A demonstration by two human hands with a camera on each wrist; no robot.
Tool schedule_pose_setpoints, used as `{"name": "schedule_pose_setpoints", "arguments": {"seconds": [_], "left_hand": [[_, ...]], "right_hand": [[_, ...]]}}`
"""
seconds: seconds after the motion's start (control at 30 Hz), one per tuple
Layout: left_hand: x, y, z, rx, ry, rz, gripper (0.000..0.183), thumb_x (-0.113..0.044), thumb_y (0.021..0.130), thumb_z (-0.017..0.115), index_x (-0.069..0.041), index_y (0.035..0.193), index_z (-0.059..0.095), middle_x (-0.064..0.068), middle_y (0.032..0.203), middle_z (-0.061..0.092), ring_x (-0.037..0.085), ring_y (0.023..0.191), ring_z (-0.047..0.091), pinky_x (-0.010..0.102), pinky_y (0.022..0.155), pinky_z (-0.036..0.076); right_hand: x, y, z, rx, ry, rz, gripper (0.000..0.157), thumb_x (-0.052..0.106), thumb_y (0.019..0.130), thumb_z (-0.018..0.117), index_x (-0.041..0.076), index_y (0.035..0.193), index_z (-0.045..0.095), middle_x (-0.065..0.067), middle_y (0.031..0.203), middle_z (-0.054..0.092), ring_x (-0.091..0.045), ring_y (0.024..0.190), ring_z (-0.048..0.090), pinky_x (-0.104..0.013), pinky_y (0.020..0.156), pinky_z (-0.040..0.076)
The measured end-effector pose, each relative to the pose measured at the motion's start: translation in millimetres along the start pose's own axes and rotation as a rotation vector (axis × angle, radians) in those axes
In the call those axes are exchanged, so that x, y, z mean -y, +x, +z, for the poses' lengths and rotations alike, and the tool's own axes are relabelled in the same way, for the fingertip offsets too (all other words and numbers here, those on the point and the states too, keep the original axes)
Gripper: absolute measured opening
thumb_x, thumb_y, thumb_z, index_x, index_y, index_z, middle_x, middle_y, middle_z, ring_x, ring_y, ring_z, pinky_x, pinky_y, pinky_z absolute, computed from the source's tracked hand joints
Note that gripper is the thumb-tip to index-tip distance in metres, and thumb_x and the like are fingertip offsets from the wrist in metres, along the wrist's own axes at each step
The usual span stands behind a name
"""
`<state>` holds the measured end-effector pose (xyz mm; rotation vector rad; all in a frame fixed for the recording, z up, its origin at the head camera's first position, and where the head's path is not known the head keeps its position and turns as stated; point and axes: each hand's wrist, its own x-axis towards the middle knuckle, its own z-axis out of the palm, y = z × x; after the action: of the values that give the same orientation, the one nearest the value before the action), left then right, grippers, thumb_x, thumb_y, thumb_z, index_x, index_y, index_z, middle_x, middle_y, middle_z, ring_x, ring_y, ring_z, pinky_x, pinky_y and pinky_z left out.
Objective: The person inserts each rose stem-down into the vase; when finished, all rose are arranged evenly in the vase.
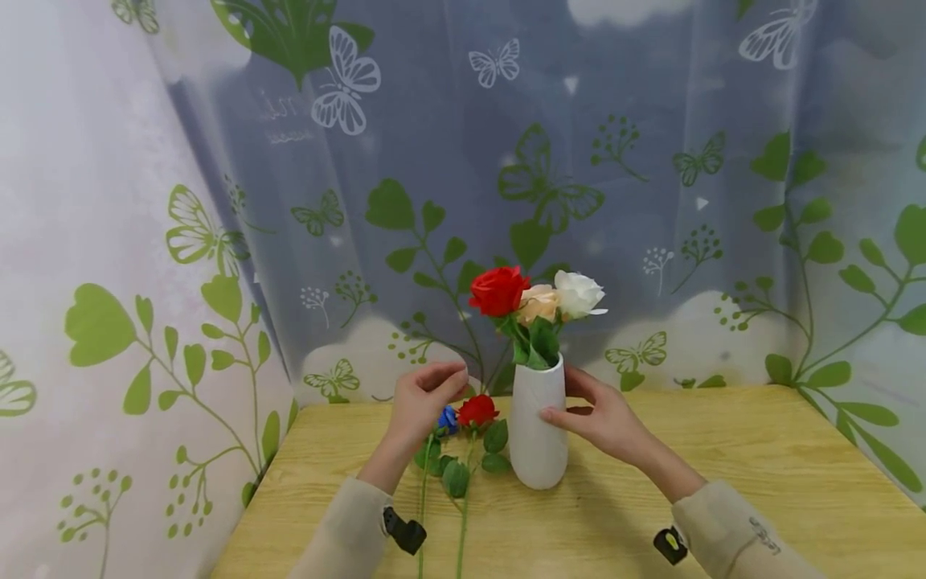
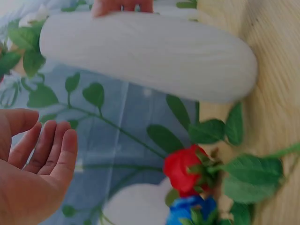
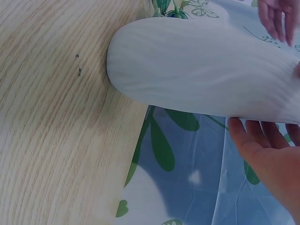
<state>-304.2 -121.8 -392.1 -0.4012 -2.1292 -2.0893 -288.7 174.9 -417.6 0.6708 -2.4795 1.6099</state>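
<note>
A white vase (image 1: 538, 426) stands upright on the table, holding a red rose (image 1: 499, 291), a peach rose (image 1: 539, 304) and a white rose (image 1: 578, 294). My right hand (image 1: 604, 414) grips the vase's right side, thumb in front and fingers behind. In the right wrist view, its fingertips (image 3: 236, 125) lie along the vase wall. Left of the vase, my left hand (image 1: 427, 402) hovers with loosely bent fingers and nothing in them. Below it, a second red rose (image 1: 478, 411) and a blue rose (image 1: 448, 420), partly hidden by this hand, lie on the table.
The long green stems of the lying roses run toward the table's near edge. A wooden table (image 1: 723, 450) extends to both sides. Behind it hangs a curtain (image 1: 434, 145) printed with leaves and butterflies, close to the table's back edge.
</note>
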Motion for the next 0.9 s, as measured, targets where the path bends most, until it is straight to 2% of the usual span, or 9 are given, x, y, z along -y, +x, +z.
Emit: {"name": "schedule_pose_setpoints", "arguments": {"seconds": [0.2,0.43,0.53,0.73,0.9], "left_hand": [[17.6,-9.4,-22.3,-0.003,-0.009,-0.086,0.027,-0.009,0.100,0.073,0.005,0.123,0.073,0.010,0.103,0.078,0.013,0.089,0.076,0.033,0.088,0.066],[35.2,-18.6,-41.7,-0.030,-0.020,-0.147,0.024,-0.002,0.098,0.072,0.007,0.121,0.072,0.012,0.102,0.077,0.017,0.088,0.077,0.033,0.085,0.066],[41.8,-23.1,-48.5,-0.018,-0.018,-0.169,0.029,0.000,0.098,0.072,0.010,0.125,0.069,0.014,0.105,0.077,0.016,0.089,0.077,0.033,0.086,0.066],[59.3,-33.1,-63.0,0.021,-0.004,-0.213,0.037,-0.001,0.097,0.071,0.014,0.130,0.064,0.008,0.099,0.078,0.014,0.089,0.076,0.034,0.088,0.066],[77.3,-39.7,-74.2,0.033,0.001,-0.256,0.044,-0.001,0.097,0.071,0.017,0.135,0.059,0.012,0.104,0.078,0.013,0.090,0.075,0.034,0.087,0.066]], "right_hand": [[-3.0,-0.9,0.0,0.000,-0.005,-0.003,0.078,0.028,0.095,0.082,0.012,0.161,0.043,-0.016,0.147,0.061,-0.036,0.128,0.064,-0.036,0.096,0.063],[-1.0,-0.2,-0.1,-0.003,0.002,0.008,0.079,0.027,0.094,0.082,0.013,0.161,0.043,-0.016,0.148,0.060,-0.037,0.128,0.064,-0.037,0.096,0.064],[-0.8,-0.5,-0.3,-0.005,-0.005,0.001,0.078,0.027,0.095,0.082,0.012,0.161,0.043,-0.017,0.148,0.060,-0.038,0.127,0.064,-0.039,0.096,0.063],[-0.8,-1.3,0.3,-0.008,-0.013,0.003,0.078,0.027,0.095,0.082,0.013,0.161,0.044,-0.016,0.148,0.060,-0.037,0.128,0.064,-0.037,0.096,0.063],[-0.2,-1.5,0.5,-0.009,-0.024,0.006,0.078,0.028,0.094,0.082,0.013,0.161,0.044,-0.015,0.147,0.061,-0.037,0.128,0.063,-0.034,0.094,0.064]]}}
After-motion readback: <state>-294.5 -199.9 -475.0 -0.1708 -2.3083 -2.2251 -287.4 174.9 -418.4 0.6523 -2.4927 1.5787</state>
